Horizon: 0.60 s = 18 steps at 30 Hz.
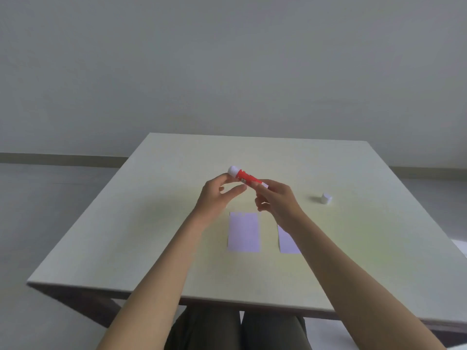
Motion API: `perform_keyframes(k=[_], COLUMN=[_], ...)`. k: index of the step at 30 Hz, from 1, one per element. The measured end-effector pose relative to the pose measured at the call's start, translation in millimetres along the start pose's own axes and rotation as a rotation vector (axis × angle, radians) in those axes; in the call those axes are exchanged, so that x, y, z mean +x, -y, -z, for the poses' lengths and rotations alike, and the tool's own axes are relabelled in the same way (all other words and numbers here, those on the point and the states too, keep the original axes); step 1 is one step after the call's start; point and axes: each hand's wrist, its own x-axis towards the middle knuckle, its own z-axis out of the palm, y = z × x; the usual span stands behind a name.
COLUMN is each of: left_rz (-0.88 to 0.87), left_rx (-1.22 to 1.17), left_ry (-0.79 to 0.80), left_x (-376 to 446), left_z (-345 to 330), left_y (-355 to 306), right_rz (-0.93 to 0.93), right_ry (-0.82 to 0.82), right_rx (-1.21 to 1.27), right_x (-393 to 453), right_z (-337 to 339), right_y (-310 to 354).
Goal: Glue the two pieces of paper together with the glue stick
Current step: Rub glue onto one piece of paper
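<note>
Above the middle of the table I hold a red glue stick (244, 177) tilted, its white end pointing up and left. My right hand (276, 198) grips its lower end. My left hand (217, 195) pinches the stick near the white end with thumb and forefinger. A white cap (326, 198) stands alone on the table to the right. Two pale purple pieces of paper lie flat side by side nearer to me: the left piece of paper (244, 232) is fully seen, while the right piece of paper (288, 242) is partly hidden under my right forearm.
The pale table (126, 236) ends at a front edge close to my lap. A plain wall and grey floor lie beyond it. My knees show under the front edge.
</note>
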Motion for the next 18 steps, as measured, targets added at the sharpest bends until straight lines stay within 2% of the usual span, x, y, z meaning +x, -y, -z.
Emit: perform_keyframes(k=[4, 7, 13, 18], left_rz=[0.164, 0.148, 0.037, 0.043], left_rx=[0.284, 0.530, 0.720, 0.725], left_ry=[0.278, 0.410, 0.476, 0.508], left_x=[-16.3, -23.9, -16.0, -11.8], left_z=[27.1, 31.1, 20.7, 19.2], left_y=[36.0, 51.6, 54.3, 63.8], right_rz=[0.074, 0.083, 0.146, 0.159], right_ry=[-0.173, -0.190, -0.116, -0.056], right_rx=[-0.185, -0.365, -0.548, -0.582], right_x=[1.6, 0.9, 0.2, 4.2], right_z=[14.4, 17.7, -2.0, -17.3], right_y=[-6.6, -11.8, -18.4, -21.0])
